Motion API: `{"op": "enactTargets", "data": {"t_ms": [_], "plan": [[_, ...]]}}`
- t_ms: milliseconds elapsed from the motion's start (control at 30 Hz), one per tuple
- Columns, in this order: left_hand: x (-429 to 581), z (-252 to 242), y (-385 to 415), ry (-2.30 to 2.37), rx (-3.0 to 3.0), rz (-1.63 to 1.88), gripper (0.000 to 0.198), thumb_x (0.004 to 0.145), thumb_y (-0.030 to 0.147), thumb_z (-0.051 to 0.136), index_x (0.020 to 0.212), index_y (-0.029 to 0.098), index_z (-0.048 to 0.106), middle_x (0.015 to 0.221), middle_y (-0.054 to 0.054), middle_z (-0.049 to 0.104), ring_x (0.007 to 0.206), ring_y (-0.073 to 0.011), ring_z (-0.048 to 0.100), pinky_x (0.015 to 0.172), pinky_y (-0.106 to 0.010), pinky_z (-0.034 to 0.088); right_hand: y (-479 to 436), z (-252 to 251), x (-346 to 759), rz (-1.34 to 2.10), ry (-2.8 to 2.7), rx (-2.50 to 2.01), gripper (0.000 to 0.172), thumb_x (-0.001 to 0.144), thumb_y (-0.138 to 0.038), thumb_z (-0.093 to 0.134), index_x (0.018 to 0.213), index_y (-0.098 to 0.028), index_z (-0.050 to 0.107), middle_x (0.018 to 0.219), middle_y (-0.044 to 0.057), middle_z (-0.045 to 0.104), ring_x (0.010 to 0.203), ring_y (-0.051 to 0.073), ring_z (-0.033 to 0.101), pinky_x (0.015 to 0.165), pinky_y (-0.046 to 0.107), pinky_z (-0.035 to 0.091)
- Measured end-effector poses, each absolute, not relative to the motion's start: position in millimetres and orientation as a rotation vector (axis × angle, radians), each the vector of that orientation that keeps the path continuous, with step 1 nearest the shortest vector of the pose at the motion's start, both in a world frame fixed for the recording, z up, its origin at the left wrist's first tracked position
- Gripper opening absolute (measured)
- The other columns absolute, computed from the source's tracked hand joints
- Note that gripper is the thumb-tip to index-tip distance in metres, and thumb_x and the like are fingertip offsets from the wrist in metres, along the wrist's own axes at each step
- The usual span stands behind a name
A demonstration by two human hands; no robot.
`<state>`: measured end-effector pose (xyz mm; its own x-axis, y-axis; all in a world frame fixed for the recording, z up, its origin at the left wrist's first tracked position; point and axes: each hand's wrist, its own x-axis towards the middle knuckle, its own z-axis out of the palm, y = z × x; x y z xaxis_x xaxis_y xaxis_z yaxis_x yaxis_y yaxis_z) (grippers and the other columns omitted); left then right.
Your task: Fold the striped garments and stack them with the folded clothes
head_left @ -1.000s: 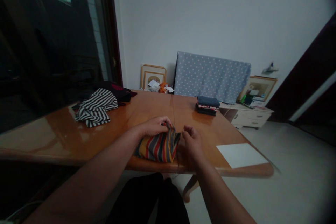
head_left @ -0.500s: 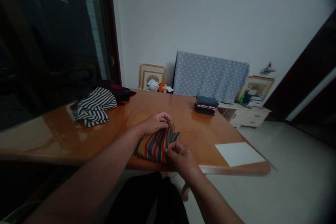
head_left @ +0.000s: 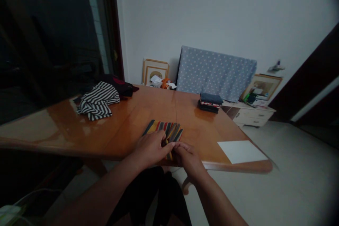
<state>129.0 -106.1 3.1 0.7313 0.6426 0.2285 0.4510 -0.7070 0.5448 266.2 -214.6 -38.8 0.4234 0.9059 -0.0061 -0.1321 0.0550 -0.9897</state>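
A folded cloth with red, yellow and dark stripes (head_left: 165, 129) lies flat near the front edge of the wooden table (head_left: 127, 120). My left hand (head_left: 150, 148) rests on the cloth's near edge, fingers curled and pinching the fabric. My right hand (head_left: 185, 157) sits right beside it, fingers closed on the same near edge. The two hands touch at the fingertips. The cloth's near part is hidden under them.
A black-and-white striped garment (head_left: 97, 100) and a dark garment (head_left: 120, 86) lie at the table's far left. A small stack of folded clothes (head_left: 210, 102) sits at the far right. A white sheet (head_left: 241, 151) lies at the near right corner. Picture frames, a dotted panel and a low cabinet line the wall.
Both hands came back to the cloth's near edge and met there. The striped cloth, earlier bunched up under the left hand, now lies flat on the table.
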Motion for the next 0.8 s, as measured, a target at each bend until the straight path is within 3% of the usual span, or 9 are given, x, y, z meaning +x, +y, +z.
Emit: {"op": "enactTargets", "data": {"t_ms": [133,233,367,600,800], "plan": [[141.1,3.4,-114.2,0.926,2.443,0.593,0.042,0.076,0.062,0.068,0.085,0.023,0.056,0.086,-0.008,0.061,0.093,-0.0323,0.060,0.080,-0.039,0.040,-211.0,-37.4,287.4,0.731,-0.588,-1.313,0.027,0.073,-0.045,0.071,0.075,-0.020,0.061,0.052,-0.005,0.051,0.045,0.009,0.040,0.045,0.023,0.030],[147.9,3.2,-116.4,0.972,2.416,0.595,0.032,0.075,0.049,0.070,0.086,0.023,0.055,0.090,-0.010,0.063,0.102,-0.0352,0.059,0.087,-0.042,0.040,-204.8,-33.3,302.0,0.688,-0.553,-1.388,0.032,0.071,-0.048,0.072,0.069,-0.021,0.056,0.049,-0.005,0.050,0.041,0.009,0.038,0.042,0.023,0.028],[145.9,4.1,-113.3,1.039,2.456,0.504,0.015,0.081,0.036,0.061,0.086,0.023,0.055,0.089,-0.009,0.063,0.094,-0.0311,0.061,0.079,-0.039,0.040,-192.3,-28.4,307.7,0.753,-0.674,-1.449,0.034,0.071,-0.047,0.075,0.064,-0.021,0.053,0.048,-0.004,0.052,0.041,0.009,0.040,0.042,0.023,0.027],[134.6,8.7,-98.9,0.942,2.239,0.710,0.012,0.080,0.032,0.060,0.082,0.024,0.052,0.073,-0.001,0.056,0.072,-0.0210,0.054,0.065,-0.030,0.031,-167.5,-13.7,302.0,0.708,-0.782,-1.332,0.022,0.067,-0.032,0.073,0.066,-0.021,0.053,0.055,-0.005,0.054,0.050,0.009,0.045,0.049,0.022,0.033],[142.6,14.7,-107.6,1.033,2.393,0.705,0.011,0.080,0.030,0.059,0.086,0.024,0.052,0.082,-0.005,0.062,0.087,-0.0272,0.059,0.078,-0.037,0.038,-155.6,-9.0,299.6,0.780,-0.767,-1.306,0.019,0.065,-0.029,0.070,0.063,-0.020,0.053,0.050,-0.006,0.050,0.044,0.008,0.040,0.044,0.022,0.029]]}}
